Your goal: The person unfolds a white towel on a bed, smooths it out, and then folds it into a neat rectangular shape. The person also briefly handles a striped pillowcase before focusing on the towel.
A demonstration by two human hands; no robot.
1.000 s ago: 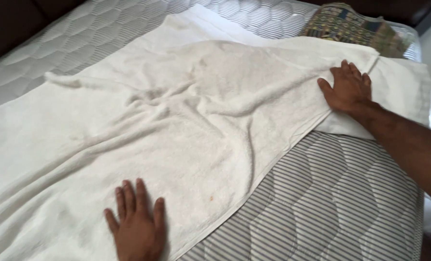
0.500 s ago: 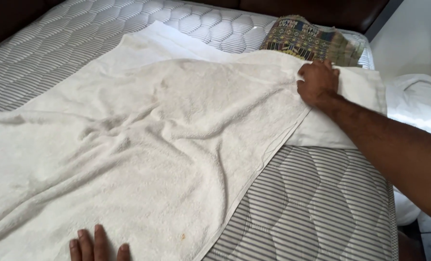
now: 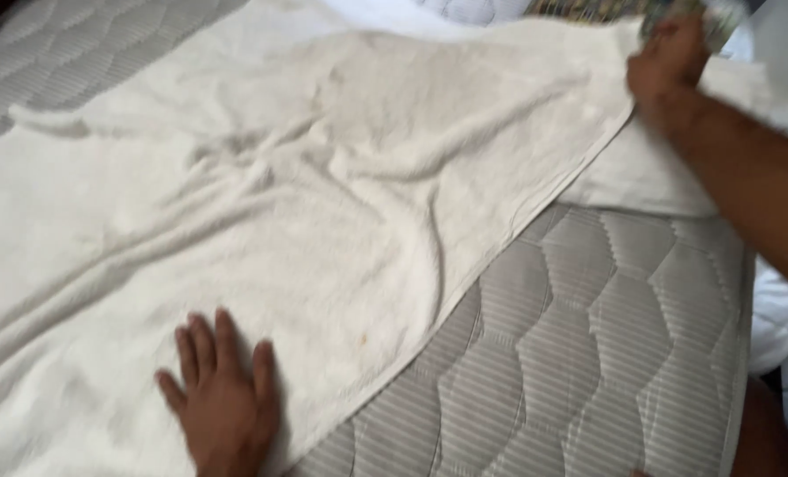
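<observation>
Left hand: the left hand [image 3: 222, 402] is palm down, fingers spread and flat, gripping nothing, just pressing on the cloth.
Towel: the big white bath towel [image 3: 323, 203] lies right under those left fingers and runs away from the fingertips, up and across to the other hand. It is spread over the bed but badly rumpled, with ridges fanning out beyond the left fingertips.
Towel edge: the hemmed long edge passes just to the thumb side of the left hand and climbs diagonally to the right fingers.
Mattress: grey quilted mattress [image 3: 588, 336], bare between the two hands and on the near side of that hem.
White pad: a flat white cloth or pillow [image 3: 650, 177] sits below the right fingers, tucked under the towel's far corner.
Right hand: the right hand [image 3: 668, 62] is at the towel's far corner, blurred, with the fingers looking curled. I cannot tell whether they pinch the cloth or only rest on it.
Step in hand: looks like flattening the towel, near end pinned, far corner being worked.
Next move calls for: by my reading, a firm hold at the far corner and tension along the hem, with the left palm kept down as anchor so the middle wrinkles get drawn out.
</observation>
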